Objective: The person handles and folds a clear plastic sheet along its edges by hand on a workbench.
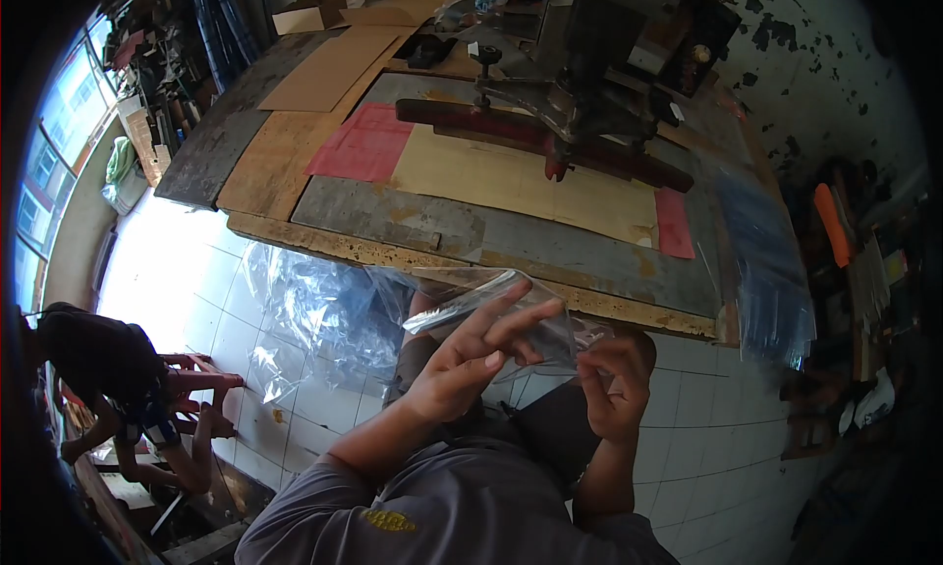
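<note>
A clear plastic sheet (462, 288), possibly a bag, is in front of my body, just below the workbench edge. My left hand (476, 354) has its fingers stretched out and apart, lying against the plastic. With thumb and fingertips pressed together, my right hand (614, 383) pinches the sheet's right-hand edge. A heap of crumpled clear plastic (329, 319) hangs or lies to the left of my left hand; its support is partly hidden.
Ahead stands a workbench (373, 211) with a heavy metal press (570, 123) over yellow (491, 177) and pink sheets. Stacked clear plastic (771, 280) overhangs its right side. Cardboard (334, 69) lies at the back left. Another person (118, 378) is at the left, beside a red stool (201, 380).
</note>
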Available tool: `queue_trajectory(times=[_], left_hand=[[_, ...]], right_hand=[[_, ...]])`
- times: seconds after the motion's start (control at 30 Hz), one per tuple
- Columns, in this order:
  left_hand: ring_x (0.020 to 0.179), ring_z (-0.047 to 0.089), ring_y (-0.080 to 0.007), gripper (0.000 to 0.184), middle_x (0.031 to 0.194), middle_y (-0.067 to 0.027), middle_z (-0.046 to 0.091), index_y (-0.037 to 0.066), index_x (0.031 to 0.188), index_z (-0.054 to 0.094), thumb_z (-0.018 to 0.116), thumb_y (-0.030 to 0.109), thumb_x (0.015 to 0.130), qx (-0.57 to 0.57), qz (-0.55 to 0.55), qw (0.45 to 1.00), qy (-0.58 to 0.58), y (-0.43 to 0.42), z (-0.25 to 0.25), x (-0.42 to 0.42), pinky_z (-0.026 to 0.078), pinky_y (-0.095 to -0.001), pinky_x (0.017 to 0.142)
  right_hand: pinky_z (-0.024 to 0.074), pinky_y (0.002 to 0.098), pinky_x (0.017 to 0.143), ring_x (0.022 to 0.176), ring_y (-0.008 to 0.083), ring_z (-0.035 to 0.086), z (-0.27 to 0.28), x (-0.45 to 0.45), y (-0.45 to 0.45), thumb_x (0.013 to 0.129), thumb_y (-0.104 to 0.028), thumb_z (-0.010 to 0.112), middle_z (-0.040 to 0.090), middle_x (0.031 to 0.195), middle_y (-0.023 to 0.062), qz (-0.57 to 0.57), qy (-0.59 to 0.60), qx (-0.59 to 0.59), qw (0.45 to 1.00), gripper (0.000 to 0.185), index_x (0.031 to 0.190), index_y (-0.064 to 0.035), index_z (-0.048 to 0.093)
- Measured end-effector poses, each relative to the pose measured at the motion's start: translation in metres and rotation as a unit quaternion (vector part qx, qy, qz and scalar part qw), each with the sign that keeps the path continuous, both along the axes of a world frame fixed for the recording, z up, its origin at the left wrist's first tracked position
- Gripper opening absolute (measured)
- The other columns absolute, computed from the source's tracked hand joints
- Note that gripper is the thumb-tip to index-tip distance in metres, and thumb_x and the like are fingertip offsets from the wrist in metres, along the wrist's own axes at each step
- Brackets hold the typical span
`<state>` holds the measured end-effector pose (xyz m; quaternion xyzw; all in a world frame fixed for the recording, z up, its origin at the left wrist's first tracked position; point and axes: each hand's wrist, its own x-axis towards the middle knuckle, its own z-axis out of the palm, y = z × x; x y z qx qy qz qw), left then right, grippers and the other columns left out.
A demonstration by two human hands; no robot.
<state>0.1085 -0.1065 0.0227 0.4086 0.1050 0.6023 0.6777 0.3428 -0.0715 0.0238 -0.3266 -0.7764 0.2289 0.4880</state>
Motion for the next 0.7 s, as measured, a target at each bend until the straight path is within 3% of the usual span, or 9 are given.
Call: queue_trajectory(times=[0.07, 0.17, 0.27, 0.37, 0.47, 0.57, 0.7], left_hand=[[0.129, 0.054, -0.0237, 0.084, 0.164, -0.0235, 0.034, 0.001, 0.165, 0.007, 0.058, 0.016, 0.1, 0.024, -0.013, 0.999, 0.016, 0.001, 0.001, -0.002, 0.032, -0.0408, 0.117], [0.143, 0.047, -0.0261, 0.089, 0.163, -0.023, 0.038, 0.001, 0.165, 0.004, 0.063, 0.013, 0.099, 0.067, 0.044, 0.987, 0.137, -0.005, 0.021, -0.001, 0.028, -0.0429, 0.121], [0.147, 0.044, -0.0285, 0.091, 0.162, -0.0208, 0.041, 0.002, 0.165, 0.0, 0.063, 0.01, 0.1, 0.116, 0.089, 0.947, 0.286, -0.006, 0.025, -0.001, 0.029, -0.0439, 0.121], [0.142, 0.051, -0.0315, 0.085, 0.156, -0.022, 0.048, 0.005, 0.166, 0.0, 0.056, -0.001, 0.102, 0.071, 0.06, 0.95, 0.297, -0.009, 0.022, 0.002, 0.039, -0.0437, 0.116], [0.136, 0.058, -0.0273, 0.082, 0.152, -0.0201, 0.054, 0.006, 0.166, 0.0, 0.05, -0.006, 0.103, 0.027, 0.02, 0.938, 0.345, -0.01, 0.026, -0.004, 0.043, -0.0386, 0.113], [0.13, 0.063, -0.0251, 0.086, 0.144, -0.0114, 0.063, 0.006, 0.165, -0.002, 0.057, 0.002, 0.103, 0.049, 0.025, 0.922, 0.383, -0.003, 0.017, -0.009, 0.048, -0.0385, 0.107], [0.124, 0.067, -0.0224, 0.088, 0.137, -0.0076, 0.069, 0.006, 0.165, -0.002, 0.06, 0.004, 0.102, 0.08, 0.013, 0.911, 0.404, -0.003, 0.017, -0.015, 0.049, -0.0369, 0.104]], right_hand=[[0.0477, 0.0306, 0.081, 0.09, 0.0196, 0.062, 0.005, -0.004, -0.002, 0.088, 0.004, 0.073, 0.066, 0.096, 0.008, -0.003, -0.003, -0.016, 1.0, 0.012, 0.099, -0.0009, 0.073], [0.057, 0.0218, 0.057, 0.085, 0.0158, 0.067, 0.005, -0.006, 0.001, 0.087, 0.01, 0.071, 0.066, 0.097, 0.0084, 0.011, 0.002, -0.003, 1.0, 0.02, 0.102, -0.0025, 0.075], [0.0458, 0.032, 0.084, 0.094, 0.0211, 0.062, 0.004, -0.005, -0.005, 0.085, 0.004, 0.073, 0.066, 0.096, 0.0077, -0.029, 0.009, -0.028, 0.999, 0.014, 0.098, -0.0017, 0.073], [0.0457, 0.0321, 0.084, 0.095, 0.0209, 0.061, -0.002, 0.002, -0.002, 0.083, 0.002, 0.074, 0.066, 0.098, 0.0078, -0.044, -0.008, 0.013, 0.999, 0.016, 0.099, -0.0021, 0.073], [0.0461, 0.0321, 0.086, 0.102, 0.0221, 0.062, 0.004, 0.001, -0.001, 0.085, -0.002, 0.074, 0.068, 0.104, 0.0088, -0.034, -0.032, 0.024, 0.999, 0.021, 0.106, -0.0022, 0.074], [0.0541, 0.0381, 0.095, 0.105, 0.0274, 0.07, 0.014, -0.007, -0.002, 0.087, -0.007, 0.077, 0.069, 0.12, 0.0133, -0.011, -0.045, 0.002, 0.999, 0.037, 0.123, -0.0017, 0.071], [0.0538, 0.039, 0.095, 0.109, 0.0277, 0.069, 0.017, -0.01, 0.003, 0.091, -0.013, 0.075, 0.07, 0.12, 0.0134, 0.019, -0.11, 0.02, 0.994, 0.042, 0.131, -0.0014, 0.066]])
